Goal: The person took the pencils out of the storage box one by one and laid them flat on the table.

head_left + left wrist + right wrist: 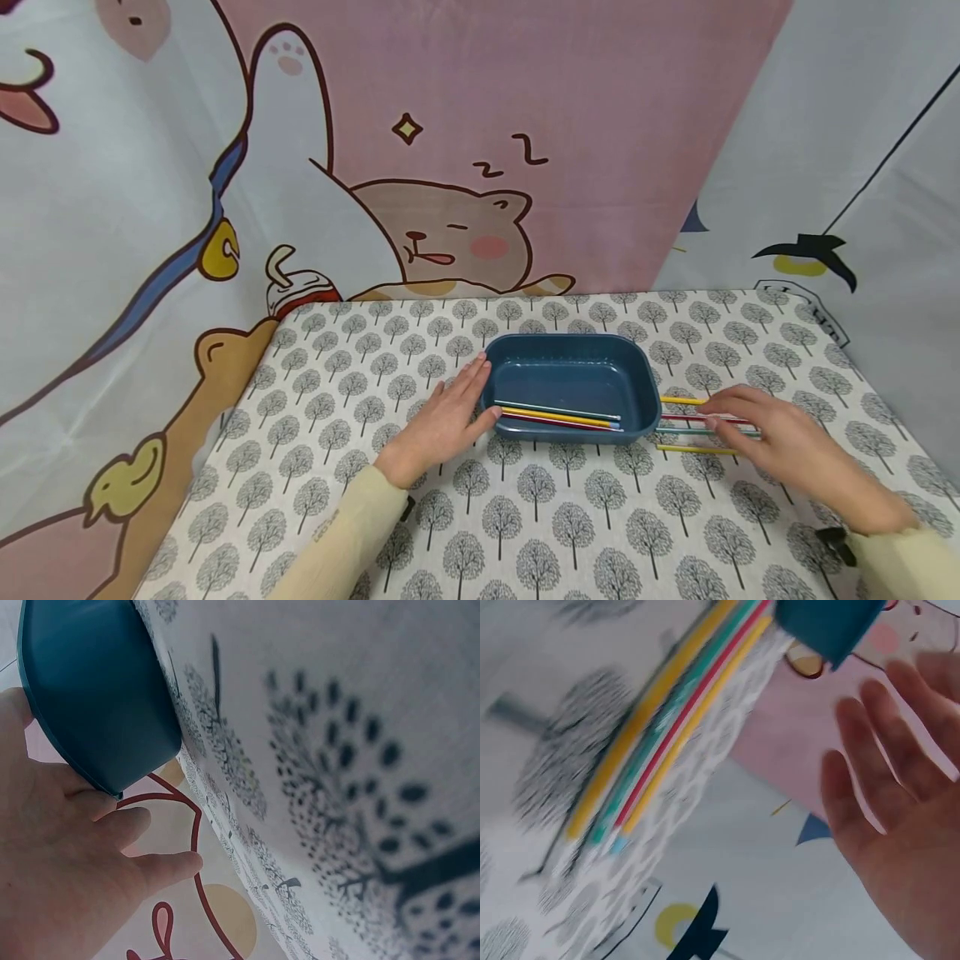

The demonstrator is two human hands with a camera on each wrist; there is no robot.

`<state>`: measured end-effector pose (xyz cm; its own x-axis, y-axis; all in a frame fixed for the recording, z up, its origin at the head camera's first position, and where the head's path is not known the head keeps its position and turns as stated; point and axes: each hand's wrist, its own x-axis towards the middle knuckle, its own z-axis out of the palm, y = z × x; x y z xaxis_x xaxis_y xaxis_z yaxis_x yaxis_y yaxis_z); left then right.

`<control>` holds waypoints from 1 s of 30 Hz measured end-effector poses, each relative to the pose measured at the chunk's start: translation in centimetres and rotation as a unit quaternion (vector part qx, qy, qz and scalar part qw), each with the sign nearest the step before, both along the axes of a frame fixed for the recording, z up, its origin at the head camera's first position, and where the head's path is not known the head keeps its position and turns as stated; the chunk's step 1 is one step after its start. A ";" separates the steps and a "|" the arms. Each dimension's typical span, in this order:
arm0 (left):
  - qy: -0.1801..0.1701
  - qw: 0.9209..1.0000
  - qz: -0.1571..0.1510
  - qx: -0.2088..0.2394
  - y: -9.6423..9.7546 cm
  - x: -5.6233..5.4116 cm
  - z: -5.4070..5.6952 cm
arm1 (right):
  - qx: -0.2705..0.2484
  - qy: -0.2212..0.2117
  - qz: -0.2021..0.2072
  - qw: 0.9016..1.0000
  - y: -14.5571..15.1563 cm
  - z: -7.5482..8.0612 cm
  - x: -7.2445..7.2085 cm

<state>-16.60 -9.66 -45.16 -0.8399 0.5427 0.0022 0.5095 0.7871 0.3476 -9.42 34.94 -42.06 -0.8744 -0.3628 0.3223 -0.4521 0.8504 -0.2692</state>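
Observation:
A dark blue rectangular bin (573, 375) stands on the tree-print cloth. Several pencils (558, 416), among them green, yellow and red, lie along its near side inside. My left hand (446, 421) rests against the bin's left end, fingers extended along the outer wall and thumb at the front-left rim. To the right of the bin lie more pencils, roughly parallel: a far yellow one (681, 401), a red one, a green one (678, 431) and a near yellow one (693, 450). Over their right part hovers my right hand (772, 429), fingers loosely bent and holding nothing.
The table's cloth (420, 533) carries a grey tree pattern. Behind it hangs a pink curtain (600, 108) printed with cartoon animals, and white cartoon-printed fabric (915, 250) closes the right side. Similar fabric runs along the left.

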 end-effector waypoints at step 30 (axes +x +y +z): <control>-0.001 1.000 0.001 0.003 0.0 0.1 -0.1 | -0.139 -0.076 0.060 0.986 -11.7 0.7 -4.6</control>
